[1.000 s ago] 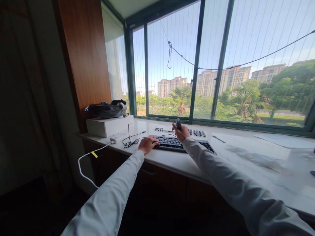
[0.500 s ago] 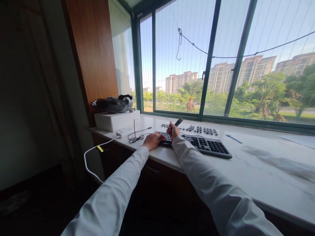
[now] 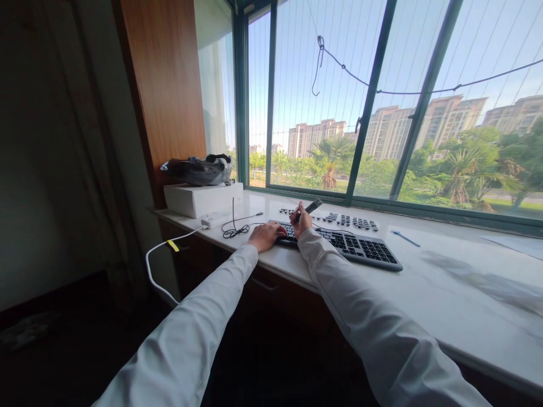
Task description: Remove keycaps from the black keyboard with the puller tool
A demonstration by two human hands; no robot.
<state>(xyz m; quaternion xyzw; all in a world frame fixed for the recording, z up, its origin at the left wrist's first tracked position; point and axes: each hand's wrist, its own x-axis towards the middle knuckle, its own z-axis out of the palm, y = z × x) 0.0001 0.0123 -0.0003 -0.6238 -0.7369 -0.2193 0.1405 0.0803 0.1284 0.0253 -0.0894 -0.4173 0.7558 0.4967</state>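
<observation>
While the left hand [image 3: 266, 235] lies flat on the near left end of the black keyboard [image 3: 343, 244], its fingers lie loosely together on the keys with nothing gripped in them. Just beside it, the right hand [image 3: 302, 221] is raised a little above the same end of the keyboard, its fingers clamped on a small dark tool [image 3: 313, 206] that sticks up and to the right — what kind of tool it is cannot be told at this range. Both arms come in from the bottom edge in pale sleeves.

On the pale surface [image 3: 424, 294] the keyboard sits at a slant, its left end near the front edge. Behind it, toward the window [image 3: 373, 96], loose keycaps [image 3: 352, 221] are laid out in rows. Right of these lies a thin blue pen [image 3: 405, 238], well apart from the hands. Left of the keyboard a black cable [image 3: 235, 229] is bunched up, and a white cable [image 3: 161, 249] with a yellow tag loops off the front edge. At the far left corner stands a white box [image 3: 202, 198] with a dark bag [image 3: 195, 169] on top — next to a wooden panel [image 3: 169, 90].
</observation>
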